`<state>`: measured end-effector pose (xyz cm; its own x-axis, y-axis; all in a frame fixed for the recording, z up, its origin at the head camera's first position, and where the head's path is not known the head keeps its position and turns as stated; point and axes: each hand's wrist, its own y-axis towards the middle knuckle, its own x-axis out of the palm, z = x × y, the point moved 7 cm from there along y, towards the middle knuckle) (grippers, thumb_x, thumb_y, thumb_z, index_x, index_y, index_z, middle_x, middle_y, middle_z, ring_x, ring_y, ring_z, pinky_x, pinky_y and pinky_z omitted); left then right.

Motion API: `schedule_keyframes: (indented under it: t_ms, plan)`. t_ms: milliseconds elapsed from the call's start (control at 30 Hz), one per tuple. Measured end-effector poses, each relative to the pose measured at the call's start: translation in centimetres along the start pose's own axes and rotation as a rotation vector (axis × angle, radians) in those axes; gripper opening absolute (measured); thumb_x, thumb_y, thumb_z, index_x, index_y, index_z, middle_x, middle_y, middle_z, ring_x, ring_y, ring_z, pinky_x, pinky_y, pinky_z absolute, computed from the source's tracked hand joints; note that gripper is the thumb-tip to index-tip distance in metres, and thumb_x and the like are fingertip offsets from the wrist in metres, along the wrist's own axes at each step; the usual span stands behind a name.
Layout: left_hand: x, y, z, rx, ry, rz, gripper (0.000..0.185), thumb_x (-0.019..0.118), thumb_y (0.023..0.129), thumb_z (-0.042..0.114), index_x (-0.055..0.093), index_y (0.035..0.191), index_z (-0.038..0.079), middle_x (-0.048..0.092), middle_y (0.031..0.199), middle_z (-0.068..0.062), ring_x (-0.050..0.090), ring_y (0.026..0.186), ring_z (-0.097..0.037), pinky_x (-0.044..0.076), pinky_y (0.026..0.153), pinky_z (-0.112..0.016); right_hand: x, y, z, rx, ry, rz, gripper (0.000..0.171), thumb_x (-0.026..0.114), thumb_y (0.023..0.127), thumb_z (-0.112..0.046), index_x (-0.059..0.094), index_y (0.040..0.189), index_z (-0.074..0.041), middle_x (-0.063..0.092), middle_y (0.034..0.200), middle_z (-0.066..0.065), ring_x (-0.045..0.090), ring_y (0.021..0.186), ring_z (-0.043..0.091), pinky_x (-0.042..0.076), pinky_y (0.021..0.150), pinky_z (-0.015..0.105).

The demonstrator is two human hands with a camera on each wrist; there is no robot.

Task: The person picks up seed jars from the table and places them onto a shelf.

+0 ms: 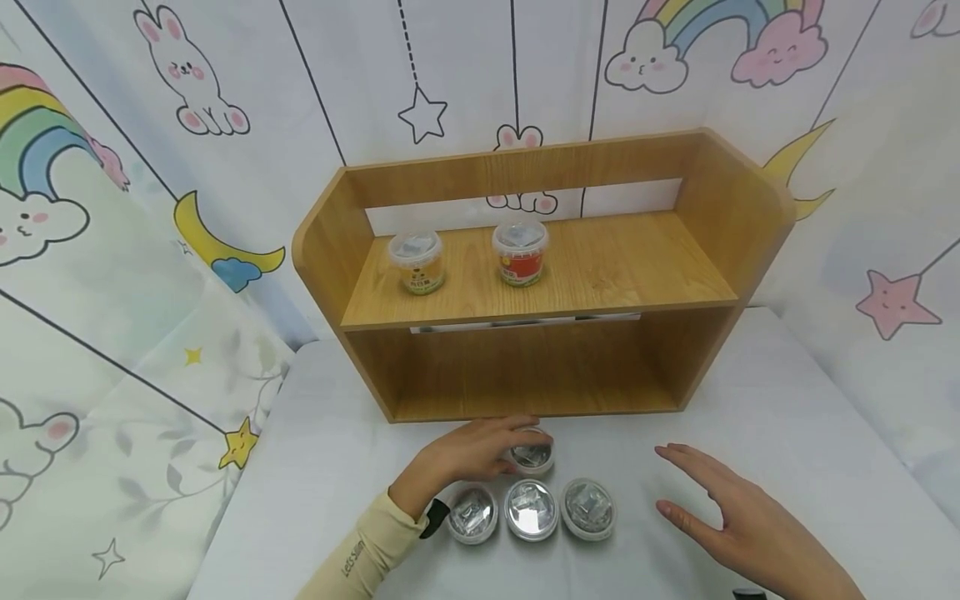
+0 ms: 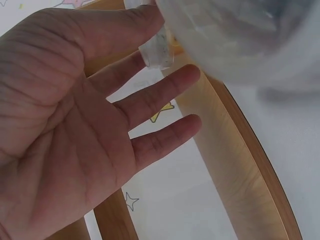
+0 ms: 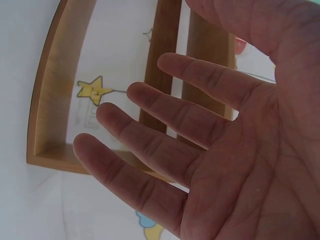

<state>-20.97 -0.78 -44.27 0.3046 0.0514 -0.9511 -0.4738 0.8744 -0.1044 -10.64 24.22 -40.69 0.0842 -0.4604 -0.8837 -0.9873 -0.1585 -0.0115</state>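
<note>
My left hand [image 1: 476, 450] reaches in from the left and grips a small clear-lidded plastic cup [image 1: 532, 457] at its rim, just in front of the wooden shelf. In the left wrist view, thumb and index finger lie on either side of this clear cup [image 2: 160, 52], while the other fingers stretch out free. Three similar cups stand in a row nearer me: a left one [image 1: 472, 515], a middle one [image 1: 531, 510] and a right one [image 1: 588, 509]. Over the table to the right, my right hand [image 1: 750, 525] holds nothing, its fingers extended and thumb apart.
A two-tier wooden shelf [image 1: 615, 258] stands at the back of the white table [image 1: 720, 400]. Its upper tier bears a yellow-labelled cup [image 1: 422, 273] and a red-labelled cup [image 1: 521, 263]. Printed curtains [image 1: 300, 108] hang behind and at both sides.
</note>
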Motion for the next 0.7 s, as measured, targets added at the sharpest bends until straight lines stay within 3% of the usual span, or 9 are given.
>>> schedule_keyframes:
  t_ms: [400, 700]
  plan:
    - [-0.21, -0.05, -0.2, -0.036, -0.047, -0.001, 0.061, 0.077, 0.087, 0.016, 0.053, 0.142, 0.026, 0.046, 0.144, -0.005, 0.049, 0.128, -0.016, 0.044, 0.101, -0.028, -0.11, -0.04, 0.02, -0.007, -0.007, 0.011, 0.077, 0.059, 0.084, -0.069, 0.054, 0.14, -0.016, 0.055, 0.139, 0.012, 0.053, 0.123, 0.036, 0.048, 0.091, 0.06]
    - [-0.18, -0.03, -0.12, -0.037, -0.054, -0.004, 0.064, 0.079, 0.086, 0.018, 0.052, 0.144, 0.023, 0.047, 0.139, -0.004, 0.054, 0.117, -0.013, 0.047, 0.093, -0.023, 0.17, -0.15, 0.26, 0.022, 0.002, -0.018, 0.084, 0.053, 0.082, -0.076, 0.052, 0.142, -0.016, 0.053, 0.141, 0.013, 0.052, 0.124, 0.037, 0.047, 0.091, 0.06]
